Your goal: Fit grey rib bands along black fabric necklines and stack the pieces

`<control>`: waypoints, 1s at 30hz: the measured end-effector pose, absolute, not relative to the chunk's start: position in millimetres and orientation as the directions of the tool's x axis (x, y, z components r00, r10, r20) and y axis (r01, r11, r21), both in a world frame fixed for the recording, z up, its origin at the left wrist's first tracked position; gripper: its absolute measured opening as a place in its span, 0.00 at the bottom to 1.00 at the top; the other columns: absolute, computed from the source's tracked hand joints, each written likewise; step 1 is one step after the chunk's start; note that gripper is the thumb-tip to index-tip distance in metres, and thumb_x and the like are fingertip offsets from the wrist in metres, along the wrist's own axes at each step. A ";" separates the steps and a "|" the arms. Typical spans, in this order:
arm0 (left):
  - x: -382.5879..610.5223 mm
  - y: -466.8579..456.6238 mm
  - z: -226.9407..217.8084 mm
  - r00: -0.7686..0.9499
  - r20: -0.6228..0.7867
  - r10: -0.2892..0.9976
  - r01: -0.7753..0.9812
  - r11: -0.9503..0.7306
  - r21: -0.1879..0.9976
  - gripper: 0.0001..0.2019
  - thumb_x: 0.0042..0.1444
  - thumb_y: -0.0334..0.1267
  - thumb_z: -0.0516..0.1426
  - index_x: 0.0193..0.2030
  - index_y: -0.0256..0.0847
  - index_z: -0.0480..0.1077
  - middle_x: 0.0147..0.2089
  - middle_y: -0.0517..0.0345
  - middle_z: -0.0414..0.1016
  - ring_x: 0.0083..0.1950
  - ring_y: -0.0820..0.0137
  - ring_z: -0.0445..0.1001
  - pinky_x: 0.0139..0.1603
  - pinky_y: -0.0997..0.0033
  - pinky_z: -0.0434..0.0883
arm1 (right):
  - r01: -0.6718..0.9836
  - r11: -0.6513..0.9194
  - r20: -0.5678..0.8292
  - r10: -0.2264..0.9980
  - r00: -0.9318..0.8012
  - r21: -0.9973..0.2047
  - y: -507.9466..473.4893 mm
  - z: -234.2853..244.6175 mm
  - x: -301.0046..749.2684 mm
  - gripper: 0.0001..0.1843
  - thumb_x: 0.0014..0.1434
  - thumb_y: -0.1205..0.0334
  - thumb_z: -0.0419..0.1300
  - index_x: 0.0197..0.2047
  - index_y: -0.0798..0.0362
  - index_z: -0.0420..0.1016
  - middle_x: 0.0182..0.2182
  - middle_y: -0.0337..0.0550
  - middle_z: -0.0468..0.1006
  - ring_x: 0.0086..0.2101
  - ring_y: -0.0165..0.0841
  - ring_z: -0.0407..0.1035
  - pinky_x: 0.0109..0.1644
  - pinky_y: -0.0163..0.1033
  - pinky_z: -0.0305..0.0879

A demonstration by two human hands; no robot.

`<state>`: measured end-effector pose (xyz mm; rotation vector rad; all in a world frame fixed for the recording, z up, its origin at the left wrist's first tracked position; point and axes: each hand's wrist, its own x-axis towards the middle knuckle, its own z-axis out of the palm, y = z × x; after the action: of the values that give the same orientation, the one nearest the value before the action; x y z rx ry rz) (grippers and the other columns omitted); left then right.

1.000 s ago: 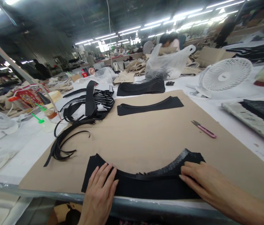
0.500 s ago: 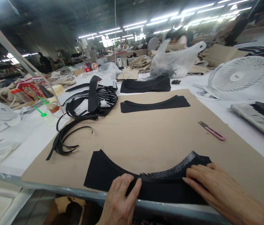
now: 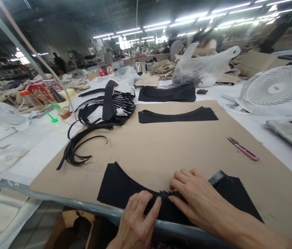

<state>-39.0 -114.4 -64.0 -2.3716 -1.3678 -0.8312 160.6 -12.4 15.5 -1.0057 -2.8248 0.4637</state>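
Observation:
A black fabric piece (image 3: 117, 188) with a curved upper edge lies at the table's front edge. My left hand (image 3: 138, 216) is bent over its middle, fingertips and thumb closed on the fabric beside the curve. Close to the right of it, my right hand (image 3: 191, 193) grips the curved edge between fingers and thumb, where short ragged snips show. The right part of the curve bears a whitish, shiny strip, partly hidden behind my right hand. Farther back lies a similar black piece (image 3: 178, 116), and pink-handled thread snips (image 3: 243, 148) rest to the right.
Tan board (image 3: 151, 148) covers the work area. Black strips (image 3: 74, 148) and a striped fabric heap (image 3: 121, 107) lie left. Behind are stacked black pieces (image 3: 166, 94) and a clear plastic bag (image 3: 205, 65). White fans (image 3: 272, 88) stand on both sides; green-tipped bottles (image 3: 60, 124) stand left.
My right hand has moved left along the curved edge, from the right end to the middle, beside my left hand. My left hand stays on the fabric. The view has shifted slightly.

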 end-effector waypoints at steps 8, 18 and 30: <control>-37.5 -112.5 -60.3 0.384 0.628 0.677 0.862 -0.507 0.019 0.19 0.60 0.27 0.46 0.53 0.33 0.71 0.46 0.43 0.70 0.52 0.60 0.68 0.50 0.62 0.69 | 0.564 0.801 -0.011 0.574 -0.819 -0.202 -9.6 4.6 143.7 0.06 0.60 0.70 0.53 0.34 0.52 0.70 0.35 0.43 0.70 0.37 0.39 0.63 0.42 0.47 0.51; -38.4 -111.4 -59.5 0.392 0.617 0.682 0.855 -0.518 0.030 0.19 0.60 0.26 0.45 0.52 0.31 0.71 0.45 0.43 0.72 0.51 0.62 0.69 0.51 0.63 0.67 | 0.514 0.803 -0.115 0.504 -0.856 -0.302 7.9 14.5 146.1 0.10 0.64 0.70 0.50 0.32 0.53 0.69 0.34 0.42 0.71 0.36 0.36 0.65 0.44 0.45 0.55; -35.7 -112.0 -61.7 0.374 0.624 0.687 0.868 -0.496 0.025 0.19 0.59 0.26 0.46 0.51 0.33 0.72 0.46 0.44 0.72 0.51 0.62 0.69 0.51 0.62 0.66 | 0.514 0.700 -0.096 0.544 -0.834 -0.496 19.2 23.0 141.2 0.10 0.65 0.69 0.50 0.37 0.51 0.71 0.38 0.42 0.73 0.39 0.34 0.67 0.45 0.39 0.58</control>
<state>-35.7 -112.0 -61.7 -2.3313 -1.3676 -0.8357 141.2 19.2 23.0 -0.8848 -2.8427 0.8028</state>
